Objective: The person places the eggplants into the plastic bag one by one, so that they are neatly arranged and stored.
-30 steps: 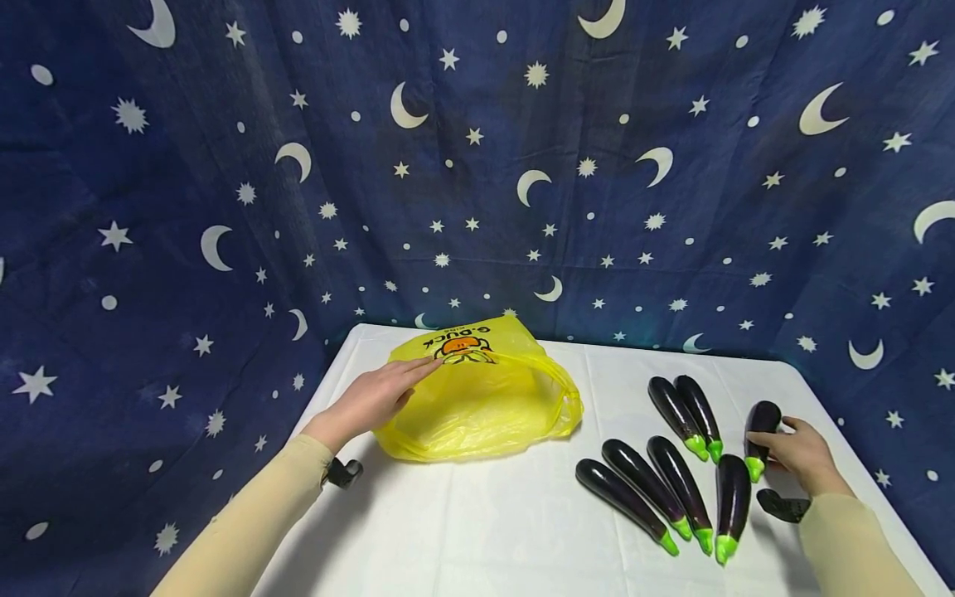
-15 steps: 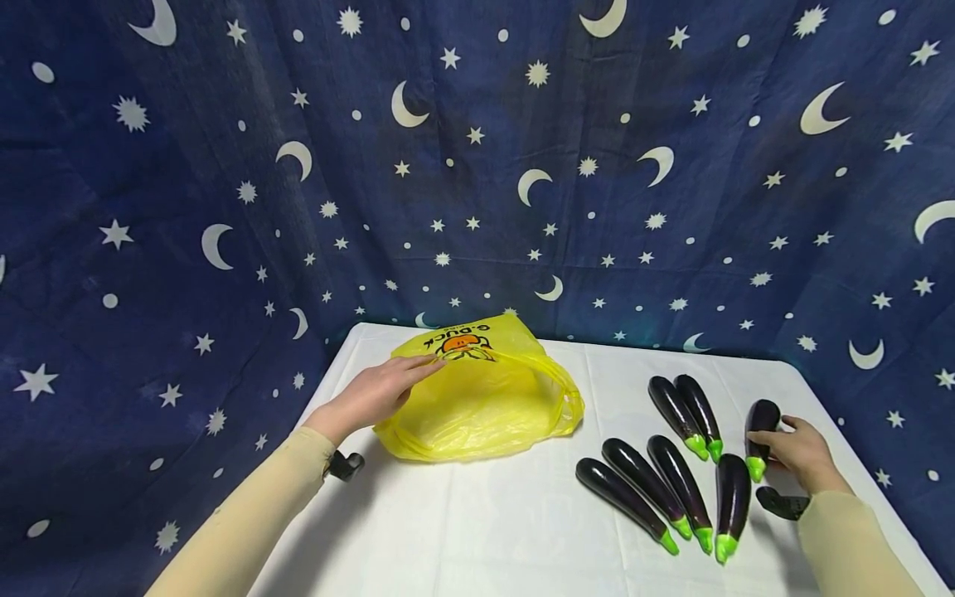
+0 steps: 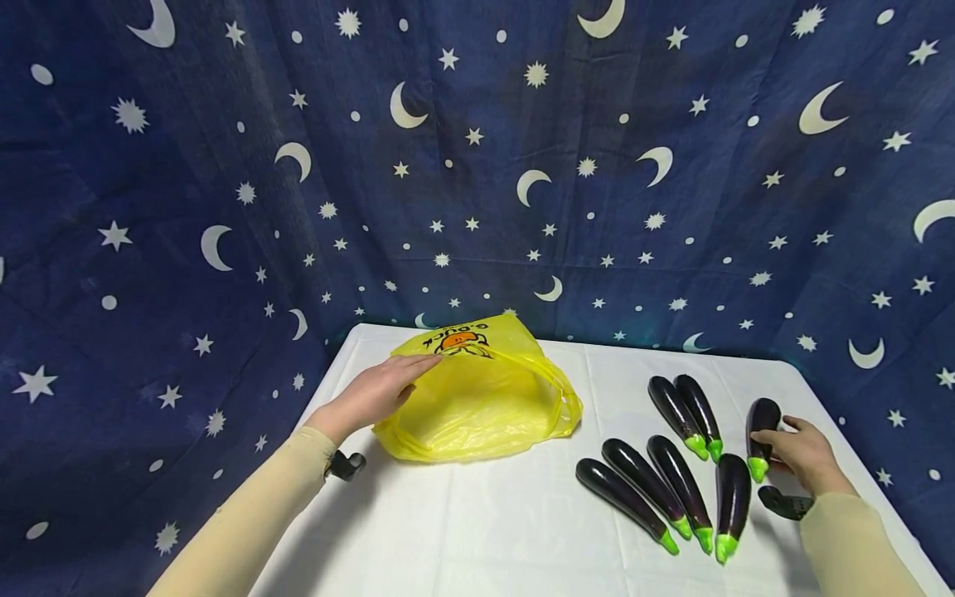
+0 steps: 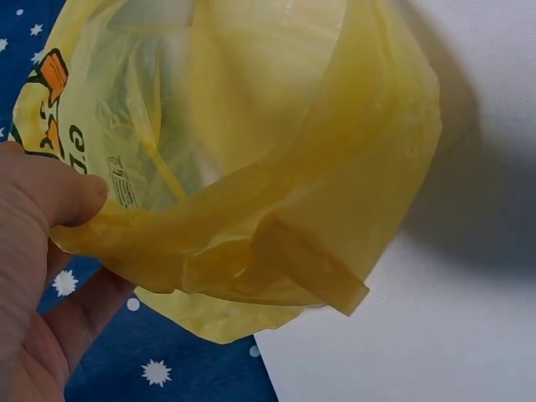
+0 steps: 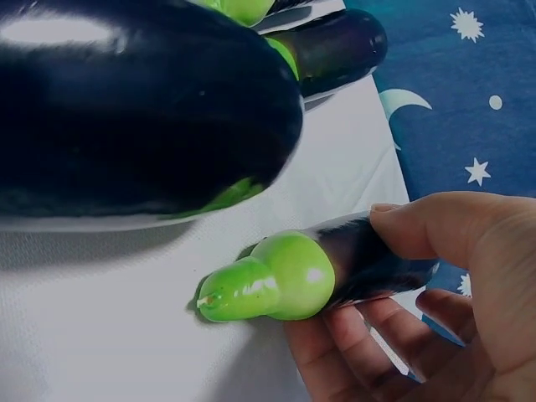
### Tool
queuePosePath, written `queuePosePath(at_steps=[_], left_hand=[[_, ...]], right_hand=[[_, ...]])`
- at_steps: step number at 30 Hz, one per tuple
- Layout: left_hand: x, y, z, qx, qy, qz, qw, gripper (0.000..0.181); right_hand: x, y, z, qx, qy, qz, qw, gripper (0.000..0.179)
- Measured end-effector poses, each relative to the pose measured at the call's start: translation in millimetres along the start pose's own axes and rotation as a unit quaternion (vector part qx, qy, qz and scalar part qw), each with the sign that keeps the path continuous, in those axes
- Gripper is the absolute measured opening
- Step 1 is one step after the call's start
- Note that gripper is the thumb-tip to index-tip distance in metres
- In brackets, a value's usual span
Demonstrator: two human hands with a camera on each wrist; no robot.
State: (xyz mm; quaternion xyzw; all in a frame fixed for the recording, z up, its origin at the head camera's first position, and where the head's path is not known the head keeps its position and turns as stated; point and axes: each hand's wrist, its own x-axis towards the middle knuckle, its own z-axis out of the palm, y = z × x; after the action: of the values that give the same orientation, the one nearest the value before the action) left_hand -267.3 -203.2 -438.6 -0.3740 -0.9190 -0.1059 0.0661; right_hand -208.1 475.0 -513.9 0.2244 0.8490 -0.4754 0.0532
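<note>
A yellow plastic bag (image 3: 485, 414) with a duck print lies on the white table, its mouth spread wide toward me. My left hand (image 3: 370, 398) holds the bag's rim at its left side; in the left wrist view the thumb (image 4: 79, 194) presses the film against the fingers below. At the right, my right hand (image 3: 807, 456) grips a dark eggplant (image 3: 763, 423) with a green cap (image 5: 293, 275). The thumb lies over it and the fingers curl beneath in the right wrist view. Its cap end is close over the tablecloth.
Several more eggplants lie on the table (image 3: 477, 531): a pair (image 3: 675, 410) at the back, and a row (image 3: 645, 477) nearer me. One eggplant (image 3: 734, 502) lies just left of my right hand. A dark blue curtain (image 3: 477, 166) with moons and stars stands behind the table.
</note>
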Motion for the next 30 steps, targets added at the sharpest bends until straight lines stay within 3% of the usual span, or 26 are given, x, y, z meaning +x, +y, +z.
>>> queuePosePath(at_steps=[11, 19, 26, 30], left_hand=[[-1.1, 3.4, -1.1, -0.004, 0.003, -0.002, 1.0, 0.074], [-0.4, 3.8, -2.4, -0.002, -0.006, -0.012, 0.9999, 0.073], [-0.1, 4.4, -2.3, -0.004, 0.0, -0.016, 0.9999, 0.072], [0.3, 5.1, -2.4, -0.003, 0.0, -0.019, 0.9998, 0.072]], right_hand=[[-1.6, -4.1, -3.5, 0.034, 0.029, -0.04, 0.9982, 0.092], [-9.2, -13.4, -4.1, 0.057, 0.037, -0.094, 0.9932, 0.089], [-12.9, -24.1, 2.1, 0.09, 0.01, -0.126, 0.9879, 0.094], [-14.2, -33.6, 10.7, 0.131, -0.016, -0.15, 0.9799, 0.096]])
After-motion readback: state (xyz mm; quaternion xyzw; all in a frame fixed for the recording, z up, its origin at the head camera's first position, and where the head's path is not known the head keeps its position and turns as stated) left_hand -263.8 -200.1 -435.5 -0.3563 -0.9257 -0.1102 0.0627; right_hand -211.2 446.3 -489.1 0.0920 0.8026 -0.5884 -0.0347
